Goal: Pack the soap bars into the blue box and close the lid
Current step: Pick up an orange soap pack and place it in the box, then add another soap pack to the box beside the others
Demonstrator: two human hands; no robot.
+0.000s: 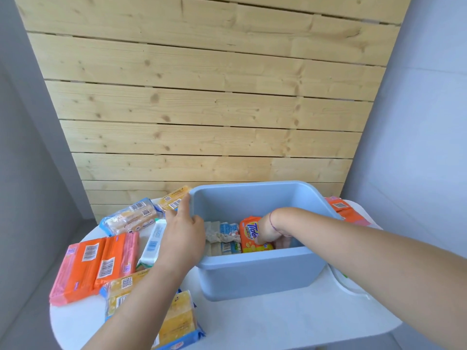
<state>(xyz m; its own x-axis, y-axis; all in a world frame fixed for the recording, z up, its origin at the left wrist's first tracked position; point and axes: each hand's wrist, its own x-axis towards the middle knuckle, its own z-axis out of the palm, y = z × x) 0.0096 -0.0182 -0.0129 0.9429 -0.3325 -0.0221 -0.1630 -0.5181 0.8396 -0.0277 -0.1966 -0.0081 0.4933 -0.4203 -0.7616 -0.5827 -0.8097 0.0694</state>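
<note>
The open blue box (255,276) stands in the middle of a white table (278,324). My left hand (183,233) grips its left wall, thumb outside and fingers over the rim. Reaching in from the right, my right hand (267,229) closes on an orange Tide soap pack (250,236) that stands on the box floor. A white-and-blue soap pack (222,236) lies beside it inside the box. Outside on the left lie orange soap packs (86,266), a white pack (154,241) and several yellow packs (134,215).
More yellow packs (177,322) lie at the table's front left under my left forearm. An orange pack (343,210) sits behind the box on the right. A pale curved edge (340,281) shows right of the box. A wooden slat wall (202,109) rises behind.
</note>
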